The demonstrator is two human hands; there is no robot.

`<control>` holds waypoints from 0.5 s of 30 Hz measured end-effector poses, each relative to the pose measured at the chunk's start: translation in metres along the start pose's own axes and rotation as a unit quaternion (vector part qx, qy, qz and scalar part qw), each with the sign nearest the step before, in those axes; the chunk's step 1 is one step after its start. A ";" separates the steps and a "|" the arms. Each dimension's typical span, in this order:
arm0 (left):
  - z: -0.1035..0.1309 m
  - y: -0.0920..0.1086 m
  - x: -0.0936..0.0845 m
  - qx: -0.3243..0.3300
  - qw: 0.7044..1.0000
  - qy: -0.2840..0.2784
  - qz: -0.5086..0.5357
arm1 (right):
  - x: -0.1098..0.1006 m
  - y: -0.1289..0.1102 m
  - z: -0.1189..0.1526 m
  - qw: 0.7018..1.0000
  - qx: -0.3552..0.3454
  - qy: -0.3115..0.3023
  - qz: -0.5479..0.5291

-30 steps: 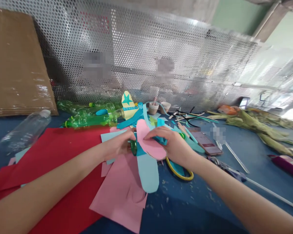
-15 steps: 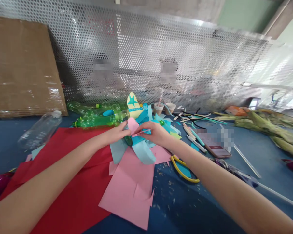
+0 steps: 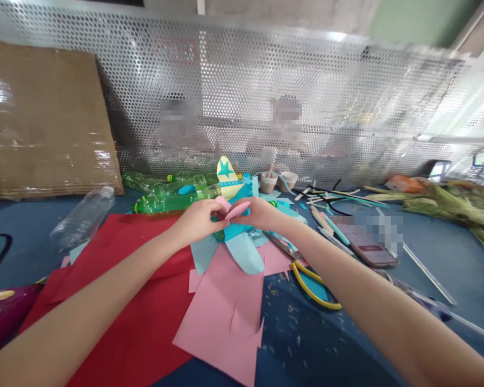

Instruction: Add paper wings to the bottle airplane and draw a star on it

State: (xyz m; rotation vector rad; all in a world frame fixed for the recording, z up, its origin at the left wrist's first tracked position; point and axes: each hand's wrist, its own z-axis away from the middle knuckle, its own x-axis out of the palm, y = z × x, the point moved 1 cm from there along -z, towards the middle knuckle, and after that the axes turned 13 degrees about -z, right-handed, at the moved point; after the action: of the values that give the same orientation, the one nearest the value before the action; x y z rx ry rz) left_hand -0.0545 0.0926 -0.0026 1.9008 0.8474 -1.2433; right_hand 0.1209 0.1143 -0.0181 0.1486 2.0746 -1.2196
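Between my two hands is a small pink paper cut-out (image 3: 239, 211), pinched by the fingers of both. My left hand (image 3: 199, 219) grips its left side, and my right hand (image 3: 262, 213) its right side. Just behind and under them lies a blue paper-covered model (image 3: 242, 228), partly hidden by my fingers. A cream tail piece with a blue star (image 3: 226, 170) stands up at its back. Light blue paper strips (image 3: 246, 252) hang toward me over a pink paper sheet (image 3: 221, 317). Yellow-handled scissors (image 3: 314, 290) lie beneath my right forearm.
Red paper (image 3: 133, 301) covers the left front. Green bottles (image 3: 165, 200) and a clear bottle (image 3: 83, 217) lie behind it. To the right are pens (image 3: 334, 235), a phone (image 3: 365, 244), two cups (image 3: 269, 183) and dry husks (image 3: 452, 207). A perforated metal panel (image 3: 234, 97) closes the back.
My left hand has curled closer to the right hand, and the pink cut-out has tipped from upright to flatter between them. The whole view has shifted slightly.
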 end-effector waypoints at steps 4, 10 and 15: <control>0.000 -0.004 0.006 -0.022 1.000 0.008 -0.017 | -0.007 0.001 0.007 1.000 0.006 0.019 0.010; -0.004 -0.011 0.008 -0.027 0.999 0.005 -0.020 | -0.062 0.004 0.059 0.994 0.069 0.067 0.060; -0.006 -0.014 0.008 -0.030 0.999 -0.001 -0.013 | -0.089 0.006 0.129 0.971 0.192 0.006 0.143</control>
State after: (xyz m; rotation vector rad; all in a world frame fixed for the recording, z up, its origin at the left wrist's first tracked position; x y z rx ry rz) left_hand -0.0605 0.1061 -0.0115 1.8452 0.9014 -1.2219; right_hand 0.2561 0.0364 -0.0046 0.6133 1.7311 -1.4210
